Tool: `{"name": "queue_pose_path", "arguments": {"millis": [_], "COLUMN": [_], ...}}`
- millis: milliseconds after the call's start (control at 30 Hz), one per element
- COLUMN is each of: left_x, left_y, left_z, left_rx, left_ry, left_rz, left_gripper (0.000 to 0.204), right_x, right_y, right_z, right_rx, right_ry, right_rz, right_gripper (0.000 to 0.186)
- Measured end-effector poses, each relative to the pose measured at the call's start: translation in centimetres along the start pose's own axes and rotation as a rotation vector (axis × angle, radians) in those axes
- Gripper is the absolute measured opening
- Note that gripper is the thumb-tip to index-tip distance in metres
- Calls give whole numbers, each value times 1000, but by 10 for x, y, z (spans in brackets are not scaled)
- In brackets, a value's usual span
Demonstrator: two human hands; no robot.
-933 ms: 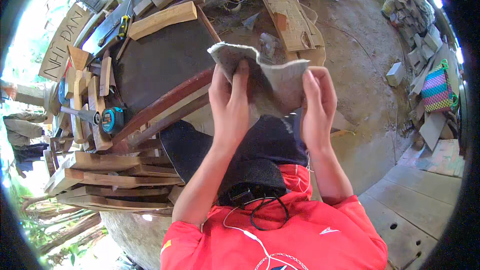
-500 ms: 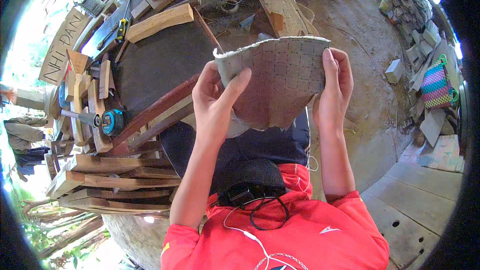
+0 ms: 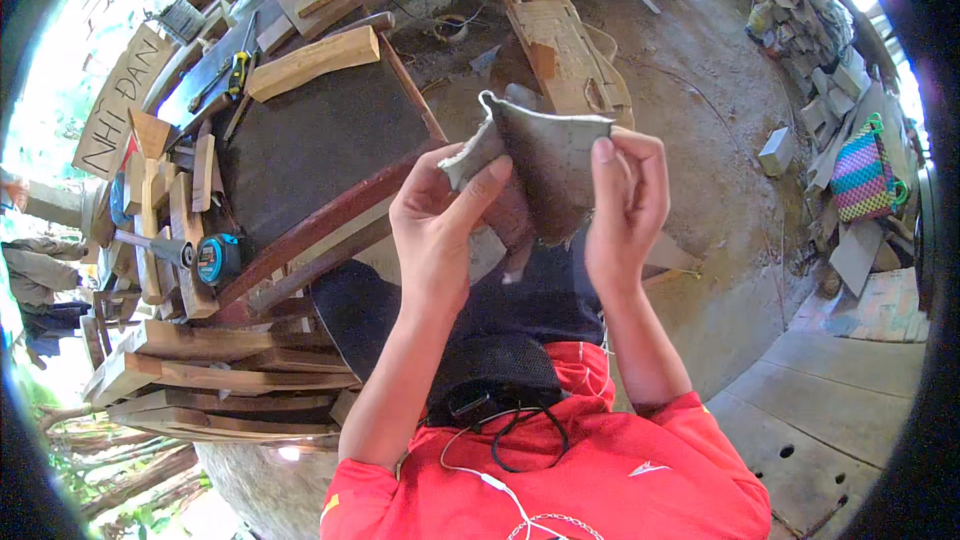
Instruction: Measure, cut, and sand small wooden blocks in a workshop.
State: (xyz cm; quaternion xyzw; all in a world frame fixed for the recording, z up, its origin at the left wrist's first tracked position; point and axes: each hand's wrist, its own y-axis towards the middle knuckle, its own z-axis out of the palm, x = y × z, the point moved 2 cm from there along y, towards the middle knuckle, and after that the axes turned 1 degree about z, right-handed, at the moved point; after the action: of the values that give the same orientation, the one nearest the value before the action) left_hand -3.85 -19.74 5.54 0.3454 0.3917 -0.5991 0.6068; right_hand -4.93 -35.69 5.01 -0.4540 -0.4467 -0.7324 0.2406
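Observation:
A worn grey sheet of sandpaper-like material [image 3: 545, 165], with ragged pale edges and a darkened middle, is bent along an upright crease above my lap. My left hand [image 3: 432, 230] pinches its left flap, thumb on the near face. My right hand [image 3: 625, 215] grips the right edge, fingers curled behind it and thumb along the front. The fingertips behind the sheet are partly hidden. To the left is a dark-topped bench [image 3: 310, 130] with a reddish wooden edge, holding a pale wooden block [image 3: 315, 62].
Left: a tape measure [image 3: 219, 259], screwdriver [image 3: 239, 71], hammer-like tool [image 3: 160, 245], handwritten board [image 3: 120, 105] and stacked timber [image 3: 210, 375]. Ahead, cardboard [image 3: 570, 50] lies on the dirt floor [image 3: 690, 80]. Right: a striped woven bag [image 3: 865, 175] among scrap boards [image 3: 840, 80].
The sheet was spread wider half a second ago and is now bent inward at the crease. My right hand has moved left and slightly down, bringing both hands closer together.

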Motion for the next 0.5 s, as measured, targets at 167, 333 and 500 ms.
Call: {"name": "queue_pose_path", "arguments": {"millis": [167,333,500], "left_x": [0,0,0], "left_y": [-8,-14,-20], "left_z": [8,8,12], "left_rx": [-2,-19,17], "left_ry": [-54,23,13], "left_rz": [-39,-6,56], "left_gripper": [24,16,19], "right_x": [4,13,16], "right_y": [-4,-7,-10], "right_z": [10,16,21], "right_rx": [31,123,161], "right_ry": [-71,-206,-259], "right_rz": [-149,-352,-493], "right_gripper": [10,16,23]}}
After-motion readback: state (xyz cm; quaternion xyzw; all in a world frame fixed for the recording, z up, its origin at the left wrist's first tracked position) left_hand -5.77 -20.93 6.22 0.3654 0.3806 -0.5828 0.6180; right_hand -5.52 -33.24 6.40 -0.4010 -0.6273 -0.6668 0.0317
